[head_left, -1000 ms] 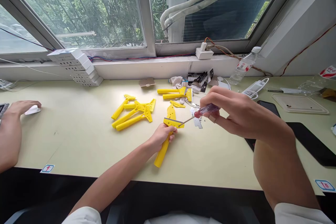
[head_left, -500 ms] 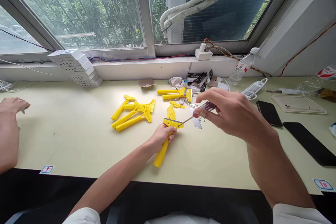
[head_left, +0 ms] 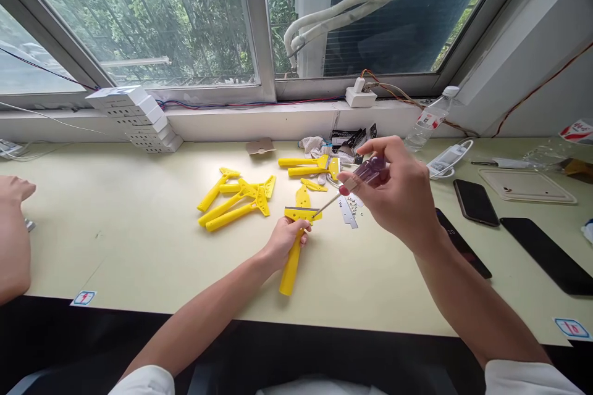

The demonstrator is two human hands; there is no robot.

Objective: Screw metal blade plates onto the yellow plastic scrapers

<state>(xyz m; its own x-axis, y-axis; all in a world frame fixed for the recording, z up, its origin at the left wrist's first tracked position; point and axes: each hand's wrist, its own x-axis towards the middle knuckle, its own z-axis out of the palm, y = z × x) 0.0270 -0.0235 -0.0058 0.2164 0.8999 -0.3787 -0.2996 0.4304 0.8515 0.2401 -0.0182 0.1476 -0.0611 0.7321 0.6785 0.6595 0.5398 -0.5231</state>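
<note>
My left hand (head_left: 288,241) is closed around a yellow scraper (head_left: 291,268) just below its wide head, where a dark blade edge shows. In my right hand (head_left: 401,191) is a screwdriver (head_left: 369,170) with a translucent purplish handle, gripped between thumb and fingers. Its shaft slants down to the left, and the tip meets the scraper head near a screw hole. Past the head lies a yellow plate (head_left: 302,196). Metal blades (head_left: 347,213) and several tiny screws (head_left: 360,207) are on the table beside the screwdriver shaft.
Yellow scraper handles (head_left: 234,207) lie in a pile at left, and two more scrapers (head_left: 303,162) farther back. Phones (head_left: 476,201) lie at right, one partly behind my right forearm. Stacked white boxes (head_left: 139,117) stand by the window. Another person's hand (head_left: 16,188) rests at far left.
The scraper's handle has become more upright in view. My right hand has turned and shifted, with the screwdriver handle now more exposed. A phone has come into view beside my forearm.
</note>
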